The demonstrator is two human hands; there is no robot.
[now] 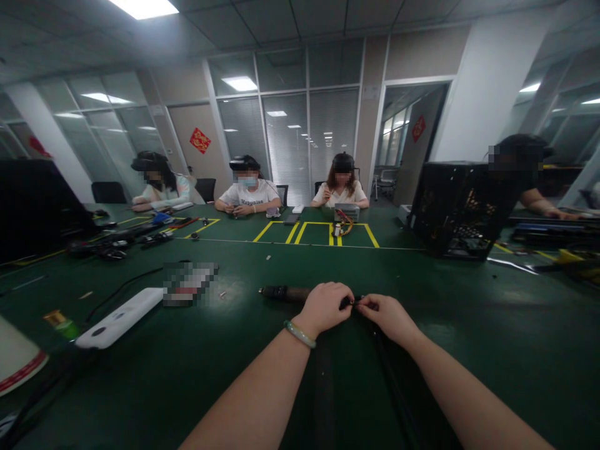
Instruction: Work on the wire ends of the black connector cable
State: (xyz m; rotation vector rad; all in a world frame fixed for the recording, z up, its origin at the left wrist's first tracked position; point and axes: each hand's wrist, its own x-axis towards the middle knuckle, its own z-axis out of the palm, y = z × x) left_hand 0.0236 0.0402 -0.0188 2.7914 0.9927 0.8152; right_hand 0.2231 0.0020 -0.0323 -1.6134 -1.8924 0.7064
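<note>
My left hand (pixel 327 307), with a pale green bangle on its wrist, has its fingers closed on a small black piece (pixel 345 302). Close on its right, the fingertips of my right hand (pixel 382 314) pinch something dark and thin, too small to make out. A black cable (pixel 391 375) runs from beneath my right hand toward the table's near edge. Beyond my left hand lies a dark cylindrical tool (pixel 285 293), its metal tip pointing left; my hand hides its right end.
On the green table (pixel 225 362), a white power strip (pixel 122 317), a small green bottle (pixel 64 325) and a white cup (pixel 16 356) stand left. A black computer case (pixel 452 209) is at right. Several people sit across the table.
</note>
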